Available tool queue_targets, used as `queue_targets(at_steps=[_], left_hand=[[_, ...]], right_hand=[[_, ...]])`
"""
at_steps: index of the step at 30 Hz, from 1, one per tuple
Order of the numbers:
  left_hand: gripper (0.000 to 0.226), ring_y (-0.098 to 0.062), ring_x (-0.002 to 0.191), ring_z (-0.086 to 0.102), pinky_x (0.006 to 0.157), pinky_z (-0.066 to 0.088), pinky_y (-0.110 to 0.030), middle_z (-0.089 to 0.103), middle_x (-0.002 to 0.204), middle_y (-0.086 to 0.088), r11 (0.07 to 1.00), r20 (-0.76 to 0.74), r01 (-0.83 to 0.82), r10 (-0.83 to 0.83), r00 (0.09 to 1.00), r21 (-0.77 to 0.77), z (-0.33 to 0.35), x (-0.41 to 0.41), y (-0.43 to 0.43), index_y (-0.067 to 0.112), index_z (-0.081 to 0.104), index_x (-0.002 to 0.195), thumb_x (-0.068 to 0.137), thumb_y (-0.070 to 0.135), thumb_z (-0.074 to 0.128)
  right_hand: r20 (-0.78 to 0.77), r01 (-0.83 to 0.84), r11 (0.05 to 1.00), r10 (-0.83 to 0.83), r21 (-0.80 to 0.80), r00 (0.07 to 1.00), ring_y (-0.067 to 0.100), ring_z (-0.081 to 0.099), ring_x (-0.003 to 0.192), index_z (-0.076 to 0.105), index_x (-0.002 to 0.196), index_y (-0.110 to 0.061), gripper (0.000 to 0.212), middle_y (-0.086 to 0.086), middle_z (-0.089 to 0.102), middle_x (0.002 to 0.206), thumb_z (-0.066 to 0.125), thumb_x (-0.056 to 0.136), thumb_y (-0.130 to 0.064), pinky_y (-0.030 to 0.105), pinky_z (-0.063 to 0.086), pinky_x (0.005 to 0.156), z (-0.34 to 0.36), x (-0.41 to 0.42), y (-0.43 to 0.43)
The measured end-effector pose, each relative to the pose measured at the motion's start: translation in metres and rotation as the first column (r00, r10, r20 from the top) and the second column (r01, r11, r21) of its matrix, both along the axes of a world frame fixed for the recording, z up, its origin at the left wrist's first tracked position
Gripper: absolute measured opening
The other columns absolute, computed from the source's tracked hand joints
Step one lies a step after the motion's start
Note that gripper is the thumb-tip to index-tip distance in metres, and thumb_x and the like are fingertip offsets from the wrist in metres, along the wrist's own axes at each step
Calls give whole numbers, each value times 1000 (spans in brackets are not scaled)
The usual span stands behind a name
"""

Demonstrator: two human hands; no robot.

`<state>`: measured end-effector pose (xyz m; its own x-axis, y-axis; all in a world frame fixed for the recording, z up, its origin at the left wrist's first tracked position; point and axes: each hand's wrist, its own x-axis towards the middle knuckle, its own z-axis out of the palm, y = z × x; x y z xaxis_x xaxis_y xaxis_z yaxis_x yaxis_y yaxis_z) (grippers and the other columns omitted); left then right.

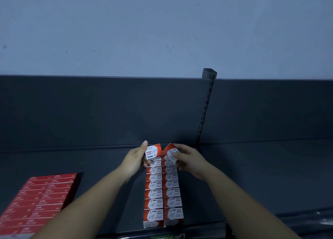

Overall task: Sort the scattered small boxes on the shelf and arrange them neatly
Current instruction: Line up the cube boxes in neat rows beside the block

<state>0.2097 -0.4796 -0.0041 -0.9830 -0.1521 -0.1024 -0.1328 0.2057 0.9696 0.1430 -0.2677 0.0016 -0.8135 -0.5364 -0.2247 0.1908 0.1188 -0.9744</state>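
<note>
Two neat columns of red-and-white paper clip boxes point(163, 193) run from the shelf's front edge toward the back panel. My left hand point(134, 159) holds one paper clip box point(153, 151) upright, label facing me, at the far end of the left column. My right hand point(189, 160) grips a second paper clip box point(170, 152), tilted, at the far end of the right column. Both held boxes sit just above the rows' last boxes, close to each other.
The dark shelf point(252, 175) has a dark back panel point(108, 112) and a slotted upright post point(205, 110). A block of flat red boxes point(37, 201) lies at the front left. A pale wall rises above.
</note>
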Motion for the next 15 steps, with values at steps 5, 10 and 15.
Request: queue_targets(at_steps=[5, 10, 15], left_hand=[[60, -3, 55, 53, 63, 40, -20, 61, 60, 4, 997, 12, -69, 69, 998, 15, 1, 4, 7, 7, 61, 79, 101, 53, 31], [61, -6, 60, 55, 66, 40, -25, 67, 73, -2, 996, 26, -86, 85, 996, 25, 1, 6, 9, 6, 64, 85, 99, 56, 33], [66, -3, 58, 55, 61, 40, -18, 66, 72, -4, 997, 31, -72, 72, 997, 3, 1, 8, 12, -2, 65, 91, 99, 56, 33]], right_hand=[[30, 77, 996, -76, -53, 997, 24, 73, 95, 60, 116, -12, 29, 8, 72, 110, 68, 89, -7, 34, 59, 75, -3, 3, 3], [155, 227, 954, -198, -197, 968, 30, 70, 101, 55, 112, -4, 25, 17, 68, 114, 64, 89, 2, 38, 59, 83, -6, 2, -1], [286, 274, 902, -180, -335, 941, 38, 68, 108, 53, 121, -10, 35, 25, 66, 119, 57, 91, 7, 47, 55, 93, -6, 1, -3]])
